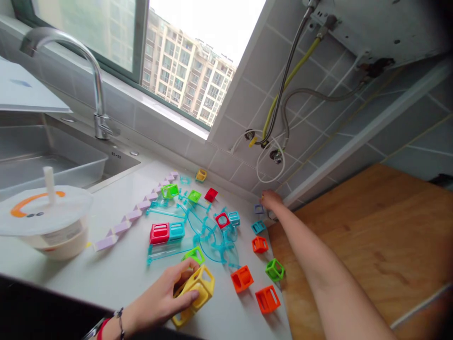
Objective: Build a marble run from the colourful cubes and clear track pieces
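My left hand (170, 293), at the front of the counter, is closed around yellow hollow toy blocks (203, 285), with the thumb across the near side. Just beyond its fingers is a bright green hollow block (194, 255); whether it touches the yellow ones I cannot tell. My right hand (272, 200) reaches to the far corner by the tiled wall. Its fingers are drawn together, and what they hold is too small to make out. Below it lie a purple-blue block frame (259, 208) and a blue block (258, 227). Clear teal track pieces (208, 238) spread between the hands.
Several orange, green and red blocks (242, 279) lie around the track. A lilac zigzag strip (132, 215) runs along the left. A lidded cup with a straw (62, 241) stands near the sink (122, 165). Wooden board (354, 245) borders the right; hoses (283, 94) hang above.
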Available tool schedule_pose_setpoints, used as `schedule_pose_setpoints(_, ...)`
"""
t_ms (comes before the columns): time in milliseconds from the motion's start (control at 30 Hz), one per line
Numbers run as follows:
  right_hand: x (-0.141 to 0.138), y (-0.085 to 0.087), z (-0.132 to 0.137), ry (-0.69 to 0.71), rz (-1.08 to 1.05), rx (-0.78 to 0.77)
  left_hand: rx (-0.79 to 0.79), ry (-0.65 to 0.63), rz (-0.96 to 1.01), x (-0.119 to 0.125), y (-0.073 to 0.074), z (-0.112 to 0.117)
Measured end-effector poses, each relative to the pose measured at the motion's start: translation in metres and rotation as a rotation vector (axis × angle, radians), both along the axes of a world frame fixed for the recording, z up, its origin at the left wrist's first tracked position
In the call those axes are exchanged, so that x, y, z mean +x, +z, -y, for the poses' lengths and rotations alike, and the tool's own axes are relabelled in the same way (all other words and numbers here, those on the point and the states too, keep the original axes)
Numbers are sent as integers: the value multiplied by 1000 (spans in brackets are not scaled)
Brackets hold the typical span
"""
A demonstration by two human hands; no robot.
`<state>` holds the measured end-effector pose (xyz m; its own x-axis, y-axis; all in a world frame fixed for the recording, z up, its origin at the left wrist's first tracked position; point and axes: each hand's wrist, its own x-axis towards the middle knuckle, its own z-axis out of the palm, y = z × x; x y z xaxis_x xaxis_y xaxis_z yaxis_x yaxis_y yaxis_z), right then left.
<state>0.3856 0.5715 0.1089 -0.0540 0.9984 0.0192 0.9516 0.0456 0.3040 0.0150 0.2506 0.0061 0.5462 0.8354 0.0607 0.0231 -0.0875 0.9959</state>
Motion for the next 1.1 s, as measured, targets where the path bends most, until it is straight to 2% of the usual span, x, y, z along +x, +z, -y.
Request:
schedule_pose_setpoints(233, -2, 19, 14, -21, -26, 99, 17, 5, -5, -1, 1, -1)
schedule_pose_setpoints(400, -5, 23, 23, -15, -26, 90, 33, 14, 0, 0, 4, 0)
schedule_pose_setpoints(633, -5, 10, 28, -10, -1, 39, 42, 20, -1, 0, 1, 0)
schedule_pose_setpoints(933, 0, -2, 20, -4, 33, -9, 39, 17, -36, -1, 10, 0)
schedule_pose_setpoints(1100, 2, -9, 18, -5, 29, -6, 25, 10, -32, 0, 10, 0)
